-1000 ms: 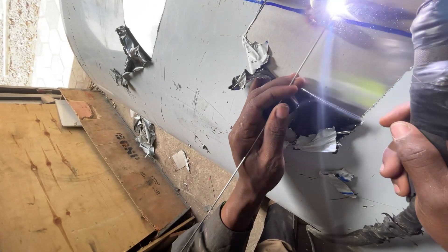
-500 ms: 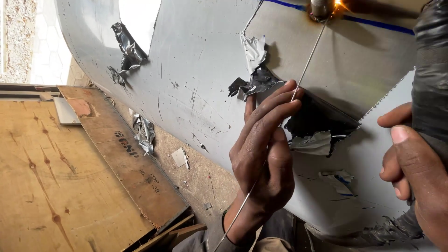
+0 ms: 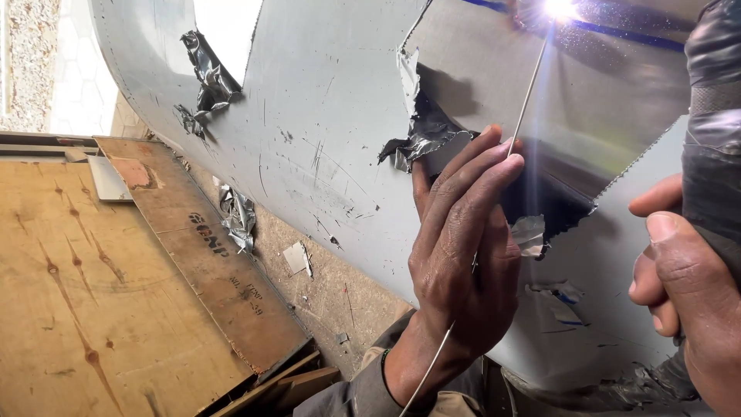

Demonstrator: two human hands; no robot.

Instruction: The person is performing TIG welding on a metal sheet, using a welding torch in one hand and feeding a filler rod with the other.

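While a bright white arc (image 3: 557, 9) flares at the top edge of the view, the left hand (image 3: 463, 262) rests against a large curved sheet of grey metal (image 3: 324, 108) and holds a thin filler rod (image 3: 527, 93). The rod runs from below the wrist, through the palm, past the fingertips and on up to the arc, where its tip meets the glare. The left fingers (image 3: 482, 174) are closed loosely around the rod, the long ones stretched upward along it and lying on the sheet.

At the right edge, the right hand (image 3: 683, 293) is curled around a dark, taped cylindrical handle (image 3: 714, 147) that rises out of the top of the frame; its fingers are wrapped shut on it, thumb on top. What the handle ends in cannot be seen.

A second, shinier panel (image 3: 602, 116) overlaps the grey sheet near the arc, with a blue line across its upper part and a jagged, saw-like lower edge. Crumpled scraps of silvery tape (image 3: 421, 143) cling to the sheet just beside the left fingers, and more hang at the upper left (image 3: 207, 85).

Below and to the left lie wooden boards (image 3: 93, 293), well apart from both hands, with another scrap of tape (image 3: 235, 216) on the gritty floor (image 3: 332, 297) between boards and sheet.
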